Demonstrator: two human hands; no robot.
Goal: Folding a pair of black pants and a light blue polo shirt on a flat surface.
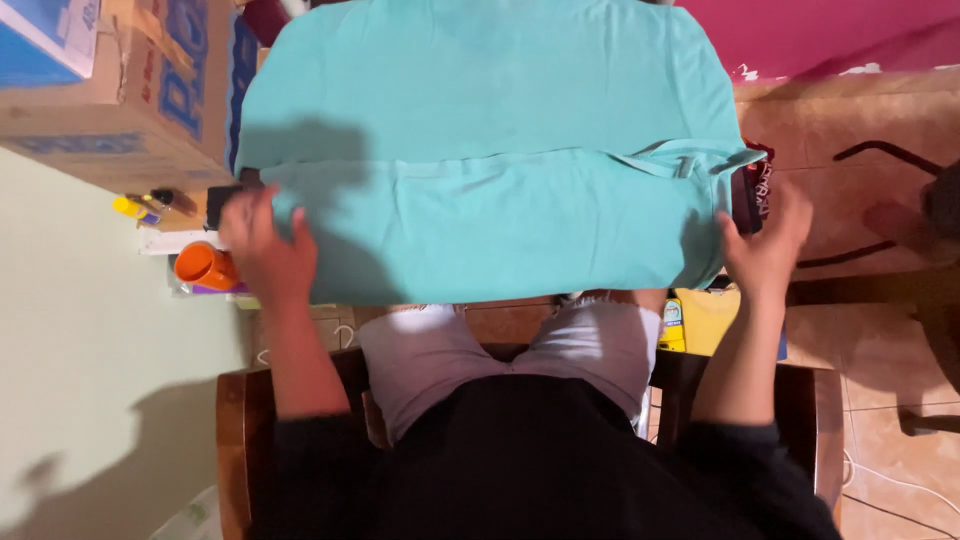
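Note:
A turquoise shirt [490, 150] lies spread flat in front of me, its near part folded over into a band across the width. My left hand [265, 245] rests with fingers spread on the left end of that folded band. My right hand [765, 245] hovers open at the shirt's right edge, next to the collar area, holding nothing. I sit on a wooden chair [235, 430], in a black top and light shorts.
A cardboard box [120, 90] stands at the upper left. An orange cup [203, 266] and small bottles [140, 207] sit by the left hand. A dark patterned cloth [755, 190] peeks out at the shirt's right. Yellow items [700, 320] lie on the tiled floor [880, 330].

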